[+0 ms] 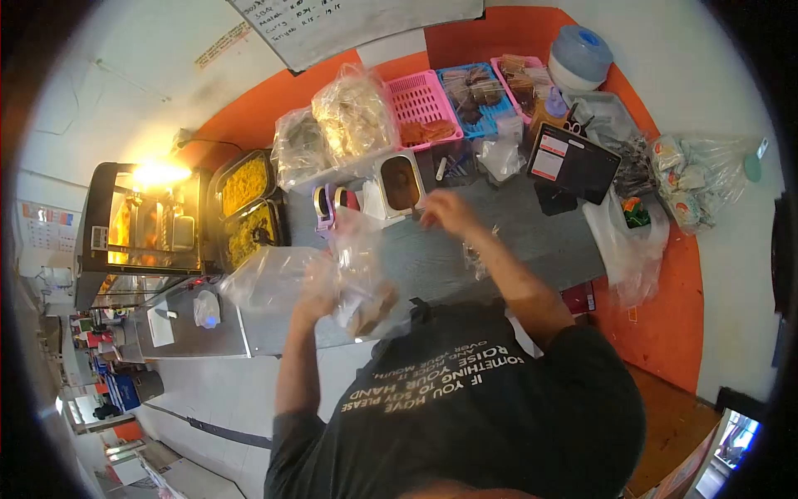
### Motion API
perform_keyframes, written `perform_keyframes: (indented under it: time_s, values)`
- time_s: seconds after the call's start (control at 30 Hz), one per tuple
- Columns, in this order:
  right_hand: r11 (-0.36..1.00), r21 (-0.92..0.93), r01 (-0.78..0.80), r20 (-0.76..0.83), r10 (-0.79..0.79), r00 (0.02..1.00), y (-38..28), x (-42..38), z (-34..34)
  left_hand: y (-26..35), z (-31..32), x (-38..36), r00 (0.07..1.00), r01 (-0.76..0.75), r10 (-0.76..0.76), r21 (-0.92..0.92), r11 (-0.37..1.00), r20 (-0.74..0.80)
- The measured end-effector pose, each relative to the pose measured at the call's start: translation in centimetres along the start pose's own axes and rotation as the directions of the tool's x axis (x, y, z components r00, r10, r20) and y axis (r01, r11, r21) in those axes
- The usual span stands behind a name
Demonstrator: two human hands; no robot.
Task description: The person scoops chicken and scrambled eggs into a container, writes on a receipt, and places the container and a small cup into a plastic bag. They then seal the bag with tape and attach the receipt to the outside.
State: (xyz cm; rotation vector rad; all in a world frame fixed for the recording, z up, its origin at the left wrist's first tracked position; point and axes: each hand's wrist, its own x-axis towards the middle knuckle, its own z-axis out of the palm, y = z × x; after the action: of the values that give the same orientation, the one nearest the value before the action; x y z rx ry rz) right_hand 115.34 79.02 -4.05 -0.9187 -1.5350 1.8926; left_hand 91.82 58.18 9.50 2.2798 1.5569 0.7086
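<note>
Clear plastic bags (357,258) hang at my left hand (317,287), whose closed fingers grip them. Something brown and white shows through the lower part of the plastic. Motion blurs that hand and the bags. My right hand (449,211) is over the grey table (532,241), just right of a metal tray (401,185) with dark brown contents. Its fingers are bent and smeared, so whether they hold anything is hidden. A tape dispenser (325,208) stands left of the tray. Small clear plastic (478,254) lies below my right hand.
Two trays of yellow food (245,187) and a lit warming cabinet (145,220) stand left. Large bags (353,112), a pink basket (424,87) and a blue basket (478,125) line the back. A tablet (573,162) stands right, near a white hanging bag (628,249).
</note>
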Motion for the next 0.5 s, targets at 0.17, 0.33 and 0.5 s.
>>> perform_keyframes:
  time_s: [0.17, 0.33, 0.5]
  values:
    - [0.394, -0.917, -0.067, -0.13, -0.135, 0.982, 0.8, 8.8, -8.6, -0.9, 9.6, -1.1, 0.458, 0.704, -0.888, -0.619, 0.348, 0.022]
    - [-0.003, -0.996, 0.085, 0.075, 0.438, 0.896, 3.7, 16.2, -9.6, -0.8, 18.8, -0.8, 0.57, 0.624, -0.813, -0.706, 0.335, 0.119]
    - [-0.078, -0.996, -0.041, -0.075, 0.508, 0.858, 5.7, 19.0, -9.4, -1.9, 21.7, -1.2, 0.553, 0.741, -0.733, -0.635, 0.217, 0.395]
